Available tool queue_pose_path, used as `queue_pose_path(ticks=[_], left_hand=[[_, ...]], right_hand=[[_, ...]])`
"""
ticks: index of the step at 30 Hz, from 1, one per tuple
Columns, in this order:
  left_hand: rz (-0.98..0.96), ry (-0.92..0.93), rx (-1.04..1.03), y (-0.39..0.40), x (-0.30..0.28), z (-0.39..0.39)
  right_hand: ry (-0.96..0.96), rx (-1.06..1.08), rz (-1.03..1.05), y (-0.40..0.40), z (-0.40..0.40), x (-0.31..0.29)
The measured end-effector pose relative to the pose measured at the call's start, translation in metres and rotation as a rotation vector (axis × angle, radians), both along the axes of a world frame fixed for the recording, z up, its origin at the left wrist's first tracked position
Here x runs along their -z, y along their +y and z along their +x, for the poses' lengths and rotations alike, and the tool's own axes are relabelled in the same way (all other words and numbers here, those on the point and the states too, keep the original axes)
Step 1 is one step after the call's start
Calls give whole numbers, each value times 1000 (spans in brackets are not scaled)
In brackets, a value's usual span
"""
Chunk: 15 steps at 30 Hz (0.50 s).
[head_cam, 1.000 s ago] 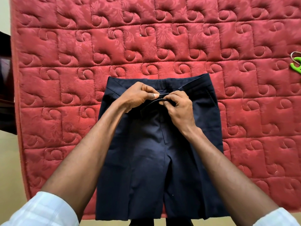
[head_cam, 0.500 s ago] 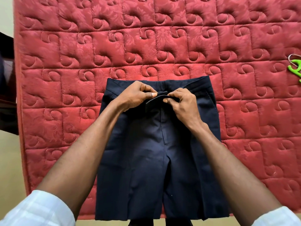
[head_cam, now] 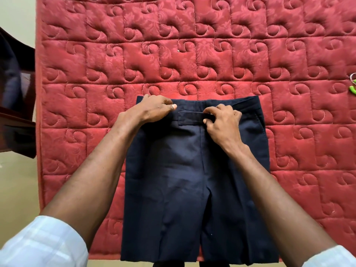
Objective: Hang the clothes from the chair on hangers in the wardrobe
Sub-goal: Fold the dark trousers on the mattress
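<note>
On the red quilted mattress (head_cam: pixel 192 54) you've got the navy trousers (head_cam: pixel 192 180) laid flat, front up, waistband far from you and the legs running off the near edge. Your left hand (head_cam: pixel 152 110) has its fingers curled over the left part of the waistband, thumb on top, pinning the cloth. Your right hand (head_cam: pixel 223 120) pinches the right end of the waistband tab (head_cam: pixel 190 118), which lies flat across the fly; whether it's actually fastened I can't tell. Progress, as I read it: early. You're at the prep step, closing and squaring the waist, and no hanger is on this garment yet. Left to do: get it onto a hanger, carry it to the wardrobe, then repeat for whatever else sits on the chair. A green hanger (head_cam: pixel 353 89), with a bit of metal hook, peeks in at the right edge, well apart from the trousers. Containers: none in frame. Wardrobe isn't visible. Dark furniture (head_cam: pixel 15 93) at the left edge is too cropped to identify, so the remaining count is unknown.
</note>
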<state>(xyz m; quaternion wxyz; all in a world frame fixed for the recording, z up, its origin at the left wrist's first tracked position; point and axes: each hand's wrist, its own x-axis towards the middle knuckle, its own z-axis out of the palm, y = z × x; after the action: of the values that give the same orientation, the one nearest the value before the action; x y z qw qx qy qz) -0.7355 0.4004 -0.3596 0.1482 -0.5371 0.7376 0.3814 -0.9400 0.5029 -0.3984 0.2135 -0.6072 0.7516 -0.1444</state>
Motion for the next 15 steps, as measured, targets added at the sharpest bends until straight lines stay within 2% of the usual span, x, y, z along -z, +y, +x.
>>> queue_pose_path(ticks=[4, 7, 10, 15], left_hand=[[-36, -65, 71, -6, 1, 4], [15, 45, 18, -8, -3, 10], [16, 171, -29, -9, -2, 18], [62, 221, 11, -3, -11, 17]], right_hand=[[-13, -124, -99, -5, 23, -5], [-72, -213, -80, -8, 40, -6], [-70, -201, -108, -7, 45, -6], [-109, -153, -98, 2, 34, -10]])
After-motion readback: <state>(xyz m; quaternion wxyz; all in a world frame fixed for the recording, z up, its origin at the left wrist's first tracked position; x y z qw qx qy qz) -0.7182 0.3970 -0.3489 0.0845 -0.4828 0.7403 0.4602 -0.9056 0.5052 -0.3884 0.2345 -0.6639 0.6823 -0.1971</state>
